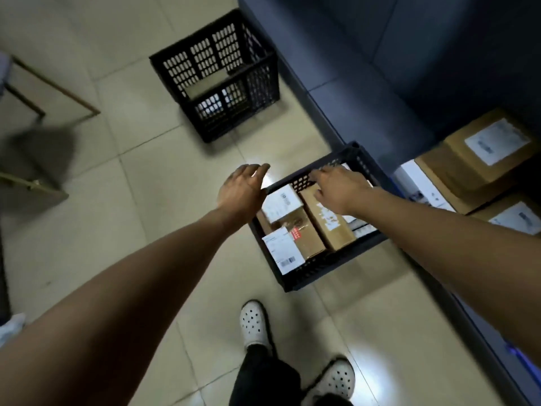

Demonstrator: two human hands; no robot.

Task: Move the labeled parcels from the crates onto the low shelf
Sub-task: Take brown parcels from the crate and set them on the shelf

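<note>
My left hand (pixel 243 186) hovers released, fingers straight, over the left rim of the black slotted plastic crate (pixel 307 276), which stands on the tiled floor beside the blue-grey metal low shelf (pixel 366 106). My right hand (pixel 339 186), fingers loosely spread and grasping nothing, reaches over a brown cardboard labeled parcel (pixel 330 227) inside the crate.

crates (pixel 234 112) (pixel 307 276) 2 | hands (pixel 243 189) (pixel 339 189) 2 | shoes (pixel 254 323) (pixel 333 379) 2 | brown shelf parcels (pixel 456 159) (pixel 515 218) 2

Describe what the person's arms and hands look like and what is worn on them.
The left hand and right hand are bare: no gloves, and no watch, bracelet or ring is visible. No sleeves show anywhere up to the frame edges.
</note>
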